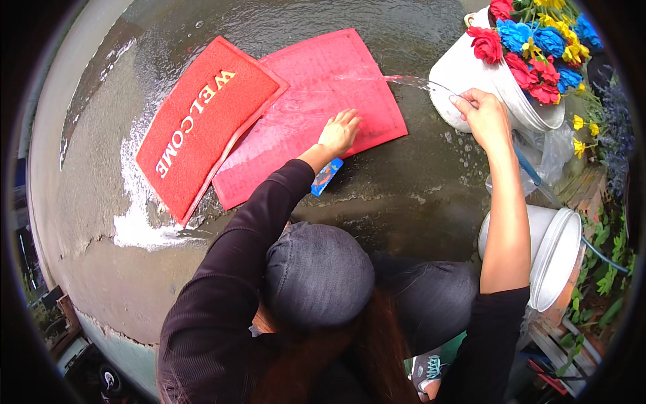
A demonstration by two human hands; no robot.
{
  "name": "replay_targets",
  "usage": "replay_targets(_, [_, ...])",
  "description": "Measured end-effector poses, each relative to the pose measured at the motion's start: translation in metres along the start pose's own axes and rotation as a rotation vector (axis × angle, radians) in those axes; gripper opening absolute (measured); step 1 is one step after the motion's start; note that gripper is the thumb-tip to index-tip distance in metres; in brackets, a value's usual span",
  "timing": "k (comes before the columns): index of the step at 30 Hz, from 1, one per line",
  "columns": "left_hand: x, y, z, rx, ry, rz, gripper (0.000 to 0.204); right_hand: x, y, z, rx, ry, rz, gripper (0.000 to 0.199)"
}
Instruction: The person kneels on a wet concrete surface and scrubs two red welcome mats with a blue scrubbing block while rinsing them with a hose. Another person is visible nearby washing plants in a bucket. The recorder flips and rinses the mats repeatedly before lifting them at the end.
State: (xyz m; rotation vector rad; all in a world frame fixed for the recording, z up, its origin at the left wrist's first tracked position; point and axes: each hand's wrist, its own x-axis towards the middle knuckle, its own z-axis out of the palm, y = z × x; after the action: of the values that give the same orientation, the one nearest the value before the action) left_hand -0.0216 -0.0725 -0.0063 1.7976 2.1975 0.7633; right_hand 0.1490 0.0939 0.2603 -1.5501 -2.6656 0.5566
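Loose reddish-brown hair (389, 333) hung closest to me, falling beside a bent knee (319, 276) in dark denim. Wet grey concrete (417, 195) spread out beyond it, and on that ground lay the pink mat (316, 74), soaked and shiny, straight ahead of the person. A red mat (208, 111) with pale lettering overlapped its left part. Over to the right stood a white bucket (449, 74) crowded with red, blue and yellow flowers (531, 50), and a second white bucket (531, 225) sat near the right forearm. White foam (145, 219) had pooled along the red mat's left side. A blue hose (527, 167) ran behind that forearm up toward the right hand (483, 114), whose thumb and fingers were pinched together on its end, and a thin stream of water (410, 80) shot leftward onto the pink mat. The left hand (340, 132) was over the pink mat, palm down, fingers loosely bent and holding nothing I could see; I couldn't tell whether they pressed on it. Under that wrist, just beside the mat's near edge, lay a small blue packet (326, 178).
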Motion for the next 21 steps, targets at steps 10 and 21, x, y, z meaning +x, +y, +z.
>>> replay_targets(10, [0.144, 0.078, 0.060, 0.262, -0.242, -0.708, 0.071, -0.029, 0.010, -0.027, 0.044, 0.172, -0.057, 0.027])
replay_targets(21, [0.188, 0.077, 0.067, 0.320, -0.522, -0.726, 0.041, -0.036, 0.028, -0.037, 0.135, 0.249, -0.131, 0.022])
